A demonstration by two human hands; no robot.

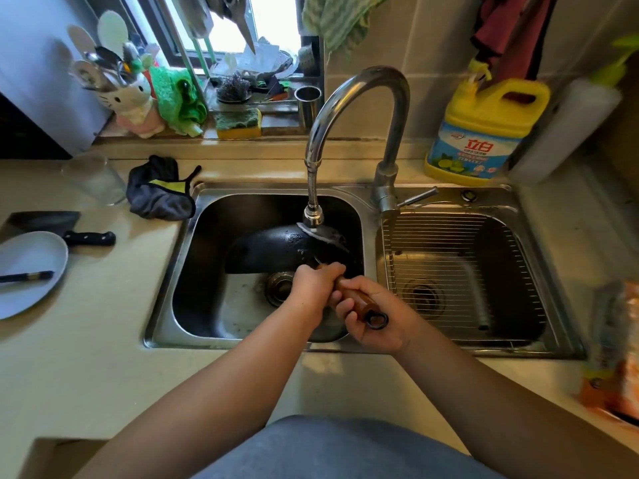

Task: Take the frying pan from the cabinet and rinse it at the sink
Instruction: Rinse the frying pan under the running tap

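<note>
A black frying pan [276,248] lies tilted, bottom up, in the left basin of the steel sink [166,305]. Water from the faucet [313,216] runs onto its upper edge. The pan's brown wooden handle [359,300] points toward me and ends in a black ring. My left hand [316,286] grips the handle close to the pan. My right hand [375,314] grips it near the ring end. Both hands sit over the front right of the left basin.
The right basin holds a wire rack [460,267]. A yellow detergent bottle [484,133] stands behind it. On the left counter lie a dark cloth [159,191], a glass [95,179], a cleaver [58,226] and a blue plate [27,271]. A sponge [238,124] sits on the sill.
</note>
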